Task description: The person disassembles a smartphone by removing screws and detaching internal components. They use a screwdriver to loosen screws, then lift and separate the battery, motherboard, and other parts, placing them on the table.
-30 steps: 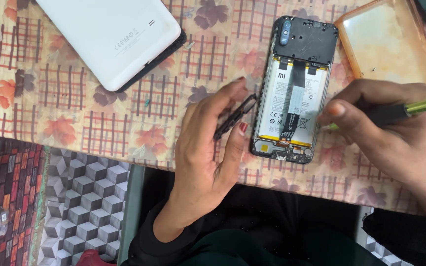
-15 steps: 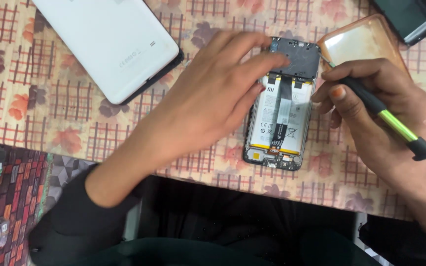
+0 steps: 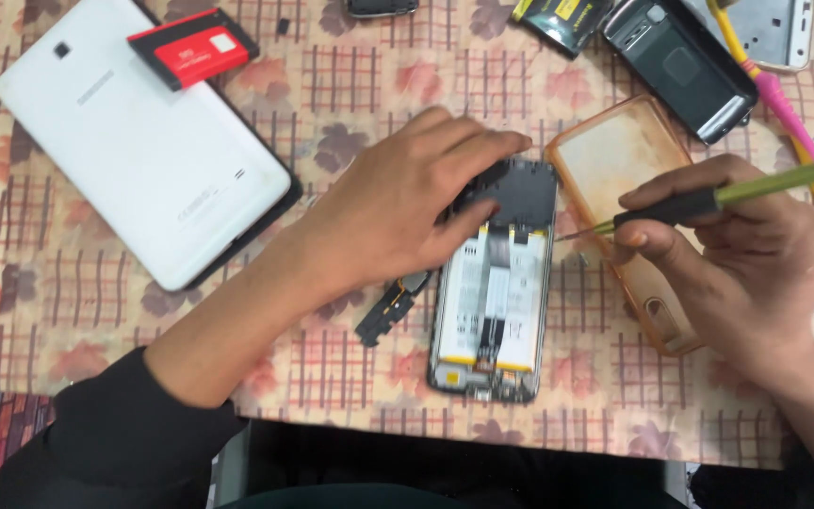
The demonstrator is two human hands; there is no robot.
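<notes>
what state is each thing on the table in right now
opened phone: back off, battery showing, flat
left hand: fingers on phone's top
right hand: gripping screwdriver
black part: loose beside phone
orange case: empty
white tablet: face down, red battery on it

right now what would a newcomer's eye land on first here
The opened phone at the table's near edge, battery exposed, with the left hand resting on its top end. From the right, the right hand points a green-handled tool at it. A white tablet lies far left.
</notes>
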